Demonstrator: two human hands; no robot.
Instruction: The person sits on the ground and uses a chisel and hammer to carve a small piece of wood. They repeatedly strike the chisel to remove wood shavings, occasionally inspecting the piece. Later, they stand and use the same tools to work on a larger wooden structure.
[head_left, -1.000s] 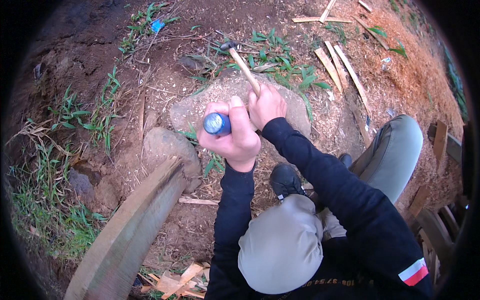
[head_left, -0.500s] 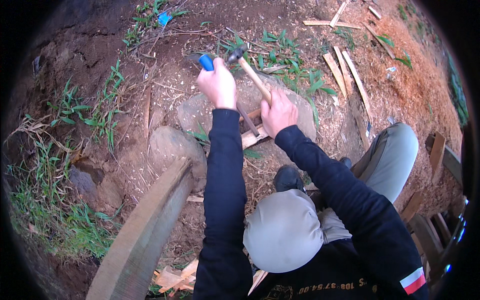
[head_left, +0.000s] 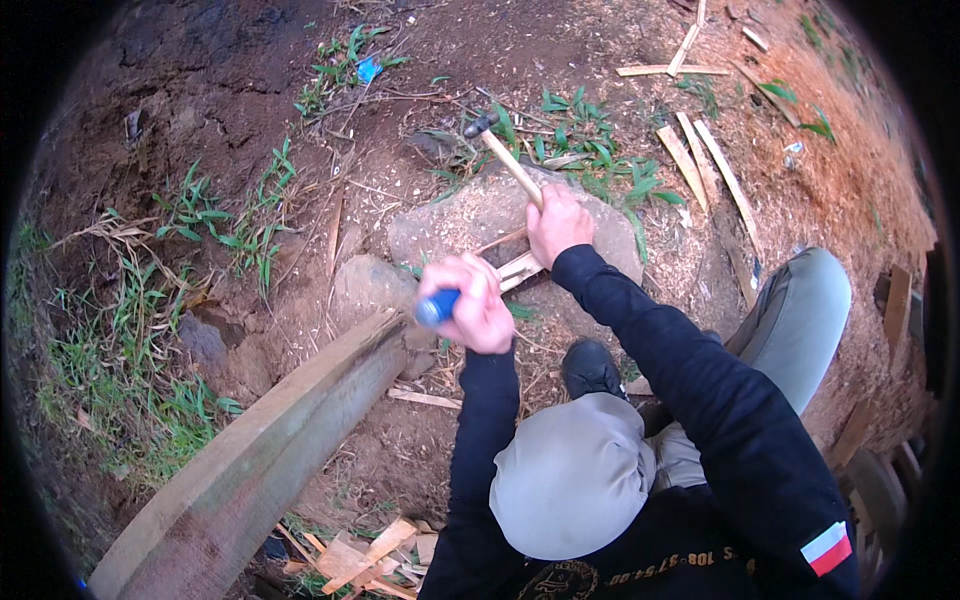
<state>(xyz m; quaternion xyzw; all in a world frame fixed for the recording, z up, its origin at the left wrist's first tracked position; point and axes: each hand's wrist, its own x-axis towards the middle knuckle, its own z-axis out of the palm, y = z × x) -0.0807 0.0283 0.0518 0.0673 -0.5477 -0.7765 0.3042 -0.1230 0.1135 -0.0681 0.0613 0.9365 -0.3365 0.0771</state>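
My left hand [head_left: 478, 312] is closed around a chisel by its blue handle [head_left: 437, 308]; its blade is hidden in this view. The fist is slightly blurred and hangs near the left end of a pale piece of wood [head_left: 519, 270] resting on a large flat stone [head_left: 608, 222]. My right hand [head_left: 560, 224] grips a hammer by its light wooden handle [head_left: 513, 170], low over the right part of that stone. The dark metal hammer head [head_left: 481, 125] points away from me, beyond the stone's far edge.
A thick timber beam [head_left: 270, 445] slants up from the lower left to a rounded stone [head_left: 372, 285]. Wood offcuts [head_left: 375, 560] lie at the bottom, and thin strips [head_left: 725, 170] at the upper right. Grass [head_left: 150, 370] grows on the left. My knees bound the near side.
My left hand has drawn the chisel back toward me, away from the wood its blade was touching. My right hand stays by the wood with the hammer; the view has shifted slightly.
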